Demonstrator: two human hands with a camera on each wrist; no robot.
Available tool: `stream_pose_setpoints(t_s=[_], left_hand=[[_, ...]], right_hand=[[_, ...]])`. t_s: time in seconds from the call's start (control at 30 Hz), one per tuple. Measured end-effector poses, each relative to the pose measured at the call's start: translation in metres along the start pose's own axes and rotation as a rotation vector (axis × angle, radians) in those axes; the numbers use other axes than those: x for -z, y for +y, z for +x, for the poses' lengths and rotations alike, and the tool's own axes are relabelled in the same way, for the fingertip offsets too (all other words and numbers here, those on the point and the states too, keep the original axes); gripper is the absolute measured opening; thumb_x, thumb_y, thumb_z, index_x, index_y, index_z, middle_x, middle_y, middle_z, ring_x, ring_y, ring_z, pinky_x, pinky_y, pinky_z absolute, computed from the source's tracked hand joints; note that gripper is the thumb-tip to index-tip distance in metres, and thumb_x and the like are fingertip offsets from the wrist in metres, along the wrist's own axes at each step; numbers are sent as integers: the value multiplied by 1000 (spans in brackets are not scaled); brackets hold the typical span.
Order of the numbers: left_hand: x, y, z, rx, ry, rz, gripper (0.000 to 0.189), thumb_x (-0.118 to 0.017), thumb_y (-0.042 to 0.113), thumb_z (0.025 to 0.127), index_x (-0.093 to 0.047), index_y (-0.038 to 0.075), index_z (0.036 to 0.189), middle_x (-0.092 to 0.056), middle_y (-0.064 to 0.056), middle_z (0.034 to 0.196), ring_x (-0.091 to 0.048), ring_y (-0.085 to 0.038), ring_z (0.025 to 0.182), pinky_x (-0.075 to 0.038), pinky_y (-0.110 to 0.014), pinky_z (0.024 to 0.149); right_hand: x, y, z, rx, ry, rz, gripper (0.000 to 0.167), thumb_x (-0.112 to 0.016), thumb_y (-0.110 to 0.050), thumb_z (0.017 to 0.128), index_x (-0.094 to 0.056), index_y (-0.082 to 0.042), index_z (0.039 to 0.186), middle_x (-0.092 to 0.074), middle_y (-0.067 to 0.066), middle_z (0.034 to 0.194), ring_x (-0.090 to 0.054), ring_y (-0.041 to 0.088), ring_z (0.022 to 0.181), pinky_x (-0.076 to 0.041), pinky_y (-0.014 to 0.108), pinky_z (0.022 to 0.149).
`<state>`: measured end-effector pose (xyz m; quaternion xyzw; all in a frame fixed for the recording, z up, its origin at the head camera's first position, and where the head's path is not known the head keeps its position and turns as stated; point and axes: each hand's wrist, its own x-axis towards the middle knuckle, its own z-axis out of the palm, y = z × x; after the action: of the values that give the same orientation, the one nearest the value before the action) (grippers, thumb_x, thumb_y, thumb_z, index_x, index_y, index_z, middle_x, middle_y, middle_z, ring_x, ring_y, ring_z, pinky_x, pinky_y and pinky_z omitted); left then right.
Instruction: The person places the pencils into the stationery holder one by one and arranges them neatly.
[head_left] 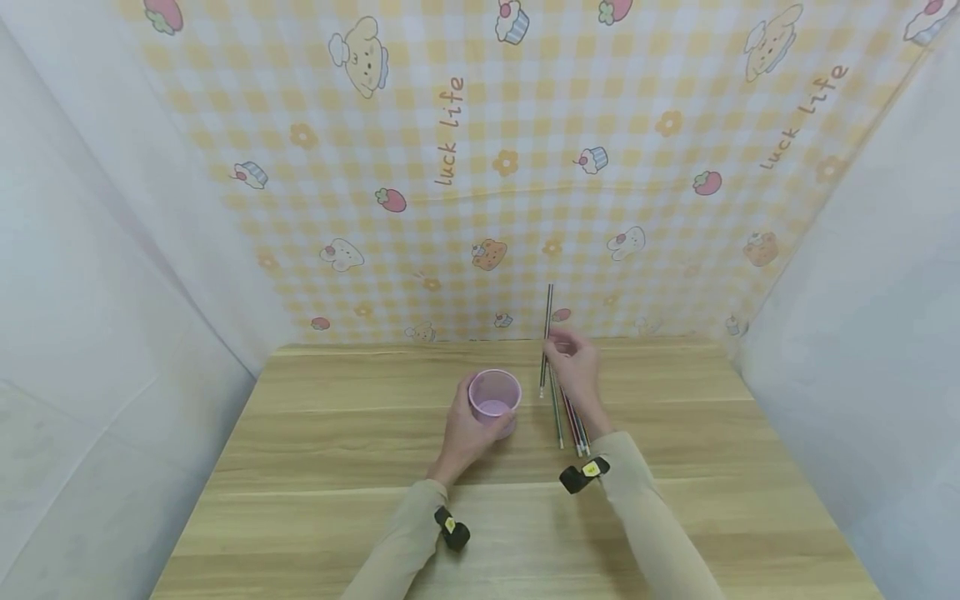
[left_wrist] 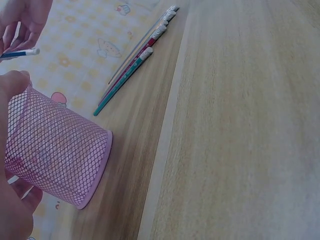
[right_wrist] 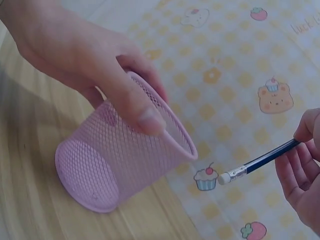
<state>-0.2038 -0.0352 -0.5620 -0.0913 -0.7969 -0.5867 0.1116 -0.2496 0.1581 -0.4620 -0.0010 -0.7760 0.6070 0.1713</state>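
Observation:
A pink mesh pencil cup (head_left: pixel 495 404) stands on the wooden table, and my left hand (head_left: pixel 467 429) grips it round the side near the rim. In the right wrist view the cup (right_wrist: pixel 125 145) shows no pencils inside. My right hand (head_left: pixel 576 367) pinches a dark blue striped pencil (head_left: pixel 546 333), held up to the right of the cup with its white eraser end (right_wrist: pixel 225 178) pointing down. Below that hand several more pencils (head_left: pixel 557 412) lie on the table, among them a green one (left_wrist: pixel 122 82) and a red one.
The wooden table (head_left: pixel 337 467) ends at a yellow checked cloth (head_left: pixel 427 250) with cartoon prints hanging behind it. White sheets (head_left: pixel 112 333) hang at both sides. A black wrist camera (head_left: pixel 583 475) is strapped on each sleeve.

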Motion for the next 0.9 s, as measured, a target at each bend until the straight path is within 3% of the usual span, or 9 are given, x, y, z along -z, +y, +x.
stream_pose_setpoints(t_s=[0.1, 0.47, 0.73, 0.9], left_hand=[[0, 0, 0, 8, -2, 7, 97, -90, 34, 74, -38, 7, 151, -56, -17, 141, -58, -37, 127, -52, -52, 106], [0, -1, 0, -20, 0, 35, 92, -88, 34, 76, -38, 10, 150, -56, -15, 141, -59, -33, 125, -52, -49, 105], [0, -2, 0, -22, 8, 55, 92, -88, 34, 76, -39, 10, 149, -56, -16, 141, -60, -32, 124, -53, -49, 103], [1, 0, 0, -22, 3, 52, 91, -86, 32, 77, -38, 8, 150, -55, -17, 141, -60, -34, 122, -55, -50, 101]], right_hand=[[-8, -3, 0, 11, -26, 0, 30, -66, -5, 89, -70, 0, 118, -71, 21, 111, -70, 29, 96, -58, 17, 75], [-39, -1, -4, 46, -93, 22, 28, -68, -2, 85, -68, 2, 112, -70, 16, 102, -68, 23, 88, -60, 21, 75], [-52, 5, -11, 80, -190, -42, 26, -68, -5, 85, -66, 0, 110, -70, 15, 99, -69, 28, 90, -62, 34, 79], [-54, 7, -15, 111, -253, -112, 27, -67, -3, 85, -66, 1, 111, -71, 17, 99, -70, 30, 90, -63, 35, 80]])
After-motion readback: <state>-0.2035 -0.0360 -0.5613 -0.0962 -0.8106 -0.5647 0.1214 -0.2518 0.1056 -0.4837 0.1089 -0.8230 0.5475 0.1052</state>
